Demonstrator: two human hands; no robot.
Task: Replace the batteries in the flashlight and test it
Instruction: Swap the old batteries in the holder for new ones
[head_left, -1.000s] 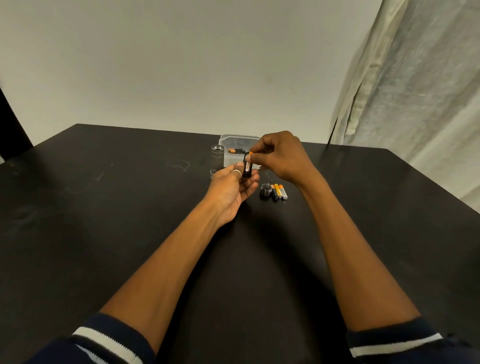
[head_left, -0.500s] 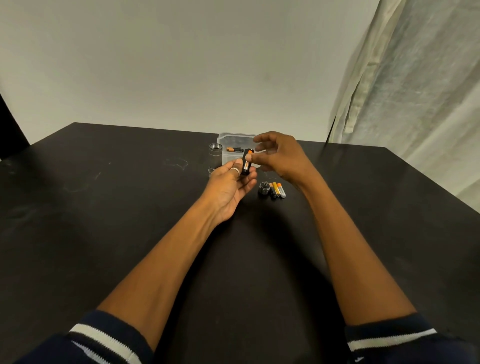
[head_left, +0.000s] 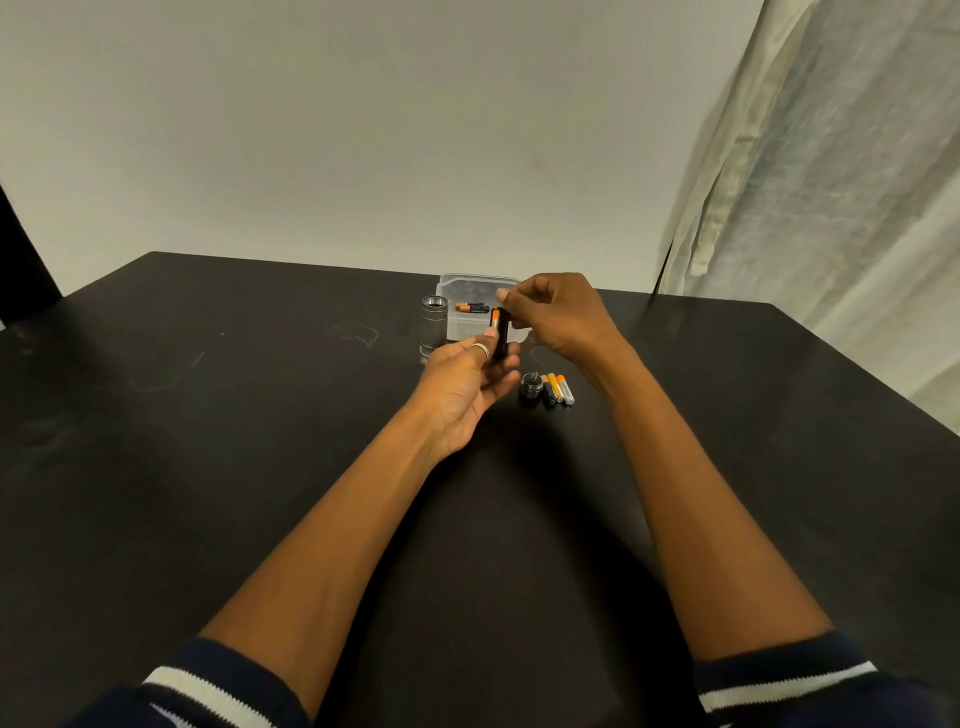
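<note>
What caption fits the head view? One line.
Left hand holds battery holder; right hand at its top.

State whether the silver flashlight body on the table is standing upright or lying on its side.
Upright. The flashlight body stands on end on the black table, left of the clear plastic box, with its round open rim facing up.

Lower part of battery holder (head_left: 501, 340) hidden in left hand (head_left: 462, 387) — labels too small to read.
</note>
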